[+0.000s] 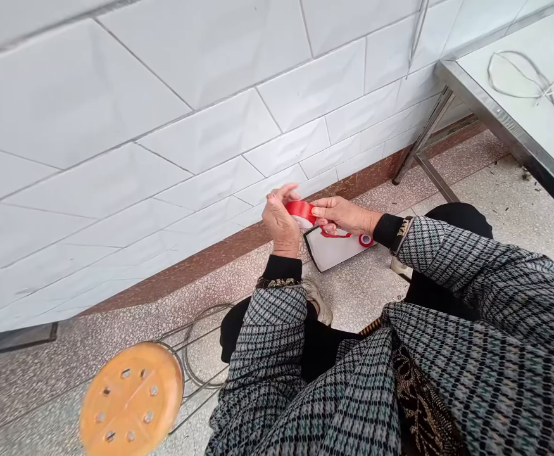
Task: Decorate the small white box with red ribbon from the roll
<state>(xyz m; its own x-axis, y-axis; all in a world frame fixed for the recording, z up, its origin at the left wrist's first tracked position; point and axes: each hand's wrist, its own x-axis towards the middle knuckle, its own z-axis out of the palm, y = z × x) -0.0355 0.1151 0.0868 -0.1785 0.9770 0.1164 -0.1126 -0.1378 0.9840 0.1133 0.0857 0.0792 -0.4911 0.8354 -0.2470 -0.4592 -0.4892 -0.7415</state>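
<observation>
Between my two hands is a roll of red ribbon [299,210] with a white core. My left hand [282,218] is curved around the roll's left side and grips it. On the other side, my right hand [346,215] pinches the red band at the roll's edge between thumb and fingers. Below the hands, a white sheet or board [330,252] with a dark edge lies on the floor. On it are a red strip [336,234] and a smaller red roll [366,240], both partly hidden by my right hand and wrist.
An orange round stool [132,399] with metal legs stands at lower left. White wall tiles [229,126] rise in front. At right is a metal-framed table [485,101] with loose wires [542,85] on top. Small dark debris dots the speckled floor [518,209] beneath it.
</observation>
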